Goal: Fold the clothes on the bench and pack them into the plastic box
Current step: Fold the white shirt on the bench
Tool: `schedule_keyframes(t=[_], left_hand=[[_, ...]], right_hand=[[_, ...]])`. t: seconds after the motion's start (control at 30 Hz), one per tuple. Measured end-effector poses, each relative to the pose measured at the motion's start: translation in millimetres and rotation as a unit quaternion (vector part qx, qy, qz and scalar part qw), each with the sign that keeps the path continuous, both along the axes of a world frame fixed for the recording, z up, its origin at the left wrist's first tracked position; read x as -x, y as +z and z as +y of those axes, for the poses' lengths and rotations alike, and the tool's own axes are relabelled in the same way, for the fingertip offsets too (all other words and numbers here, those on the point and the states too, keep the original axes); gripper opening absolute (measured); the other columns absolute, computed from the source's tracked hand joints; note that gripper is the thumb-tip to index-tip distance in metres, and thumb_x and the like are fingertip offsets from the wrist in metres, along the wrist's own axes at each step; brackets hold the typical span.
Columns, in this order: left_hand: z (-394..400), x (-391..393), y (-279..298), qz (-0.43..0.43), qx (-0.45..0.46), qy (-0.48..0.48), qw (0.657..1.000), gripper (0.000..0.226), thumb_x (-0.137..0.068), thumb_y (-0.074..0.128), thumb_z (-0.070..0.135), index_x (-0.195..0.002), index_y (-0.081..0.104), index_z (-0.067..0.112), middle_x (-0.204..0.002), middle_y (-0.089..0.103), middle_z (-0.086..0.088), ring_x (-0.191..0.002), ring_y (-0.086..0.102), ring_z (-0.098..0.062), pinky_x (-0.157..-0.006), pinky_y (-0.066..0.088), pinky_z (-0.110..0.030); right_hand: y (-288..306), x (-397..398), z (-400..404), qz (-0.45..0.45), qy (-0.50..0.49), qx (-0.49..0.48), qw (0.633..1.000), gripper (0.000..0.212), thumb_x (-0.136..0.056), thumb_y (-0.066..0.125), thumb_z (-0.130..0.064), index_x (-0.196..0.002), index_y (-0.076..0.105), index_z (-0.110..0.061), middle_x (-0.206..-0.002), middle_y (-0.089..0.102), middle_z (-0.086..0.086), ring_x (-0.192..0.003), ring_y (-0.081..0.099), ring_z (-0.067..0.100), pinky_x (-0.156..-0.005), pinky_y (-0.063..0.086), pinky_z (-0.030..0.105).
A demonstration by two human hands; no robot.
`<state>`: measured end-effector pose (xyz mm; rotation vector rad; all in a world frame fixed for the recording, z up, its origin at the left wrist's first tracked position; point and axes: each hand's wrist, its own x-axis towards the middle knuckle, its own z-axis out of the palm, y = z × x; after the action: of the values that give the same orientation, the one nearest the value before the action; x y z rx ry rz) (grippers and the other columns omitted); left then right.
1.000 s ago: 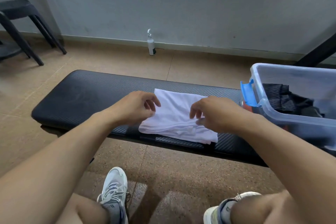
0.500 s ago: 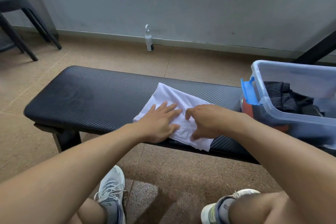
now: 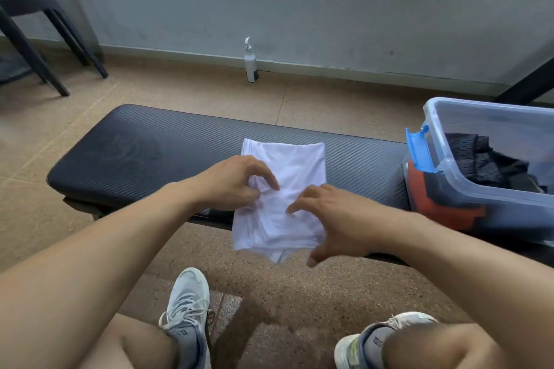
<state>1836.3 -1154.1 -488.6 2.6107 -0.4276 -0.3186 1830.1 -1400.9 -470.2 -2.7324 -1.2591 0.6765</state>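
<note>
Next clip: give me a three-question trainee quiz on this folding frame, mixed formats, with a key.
1. True or false: the white garment lies wholly on the bench.
2. What is already inside the plastic box? A) a dark mesh garment B) a towel C) nothing
3. Fill in: the left hand ____ the garment's cloth, while the right hand rests on it with fingers spread.

Key: 1 false, its near edge hangs over the bench front; 2 A, the dark mesh garment; 3 pinches.
</note>
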Motion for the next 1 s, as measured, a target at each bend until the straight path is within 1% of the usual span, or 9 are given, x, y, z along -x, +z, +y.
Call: schedule_keyframes(t=[0.07,0.13,0.27,0.4,0.53,0.63,0.7,0.83,1.0], left_hand=[[-4,9,2,0.008,-0.010,-0.034,0.999,0.028,-0.083,0.074,0.041,-0.111,0.071,0.040,-0.119,0.061,0.018,-0.115,0.053,-0.003,-0.102,0.045,-0.037],[-11,21,2,0.032,-0.034,-0.065,0.997,0.054,-0.072,0.078,0.063,-0.119,0.065,0.039,-0.120,0.054,0.020,-0.116,0.048,-0.002,-0.104,0.043,-0.032],[-17,34,-1,0.055,-0.039,-0.075,0.995,0.092,-0.059,0.088,0.062,-0.135,0.042,0.037,-0.128,0.043,0.017,-0.118,0.041,-0.003,-0.100,0.038,-0.022],[-16,43,-3,0.059,-0.031,-0.044,0.997,0.100,-0.056,0.090,0.061,-0.134,0.033,0.033,-0.128,0.037,0.015,-0.118,0.039,-0.006,-0.098,0.038,-0.022],[-29,49,-8,0.000,-0.035,0.015,0.999,0.072,-0.071,0.087,0.038,-0.107,0.025,0.038,-0.105,0.049,0.005,-0.094,0.049,-0.018,-0.073,0.039,-0.031],[-34,47,-4,-0.005,0.047,0.063,0.997,0.046,-0.082,0.069,0.022,-0.111,0.034,0.034,-0.087,0.061,0.002,-0.073,0.058,-0.021,-0.062,0.048,-0.038],[-34,44,3,0.009,0.110,0.093,0.990,0.032,-0.087,0.063,0.023,-0.113,0.045,0.032,-0.082,0.066,0.002,-0.065,0.059,-0.012,-0.059,0.049,-0.031],[-31,35,11,0.035,0.176,0.141,0.974,0.017,-0.094,0.054,0.022,-0.107,0.059,0.032,-0.088,0.066,0.012,-0.072,0.057,0.001,-0.063,0.042,-0.021],[-29,23,2,0.052,0.211,0.205,0.954,0.019,-0.100,0.054,0.025,-0.115,0.060,0.033,-0.111,0.068,0.007,-0.100,0.065,-0.014,-0.072,0.046,-0.027]], right_hand=[[-14,13,3,-0.052,0.020,0.034,0.998,0.103,-0.070,0.084,-0.053,-0.153,0.026,-0.034,-0.155,0.028,-0.002,-0.136,0.036,0.022,-0.111,0.037,0.042],[-24,25,9,-0.122,0.030,0.036,0.991,0.095,-0.079,0.079,-0.030,-0.154,0.020,-0.028,-0.157,0.025,0.006,-0.134,0.037,0.027,-0.106,0.040,0.043],[-26,16,10,-0.137,0.010,-0.044,0.990,0.065,-0.086,0.063,-0.012,-0.145,0.040,-0.028,-0.141,0.045,-0.001,-0.117,0.050,0.022,-0.093,0.047,0.037],[-14,-11,-2,-0.039,-0.101,-0.129,0.986,0.020,-0.089,0.056,-0.015,-0.100,0.062,-0.031,-0.099,0.068,-0.007,-0.094,0.064,0.022,-0.076,0.052,0.036],[-7,-28,-10,0.073,-0.174,-0.217,0.958,0.006,-0.095,0.062,-0.028,-0.096,0.061,-0.034,-0.090,0.069,-0.012,-0.085,0.064,0.014,-0.078,0.053,0.038],[1,-33,-12,0.114,-0.205,-0.242,0.941,0.009,-0.097,0.062,-0.032,-0.106,0.062,-0.031,-0.093,0.069,-0.010,-0.086,0.065,0.012,-0.076,0.053,0.037],[4,-36,-14,0.123,-0.221,-0.237,0.938,0.013,-0.097,0.063,-0.035,-0.110,0.061,-0.031,-0.095,0.069,-0.010,-0.086,0.066,0.012,-0.075,0.053,0.036],[3,-40,-20,0.101,-0.235,-0.230,0.939,0.009,-0.096,0.064,-0.039,-0.103,0.064,-0.033,-0.096,0.071,-0.010,-0.088,0.067,0.012,-0.078,0.054,0.037],[-6,-47,-22,0.075,-0.267,-0.246,0.929,0.009,-0.096,0.064,-0.039,-0.101,0.069,-0.033,-0.093,0.071,-0.013,-0.084,0.066,0.008,-0.068,0.051,0.029]])
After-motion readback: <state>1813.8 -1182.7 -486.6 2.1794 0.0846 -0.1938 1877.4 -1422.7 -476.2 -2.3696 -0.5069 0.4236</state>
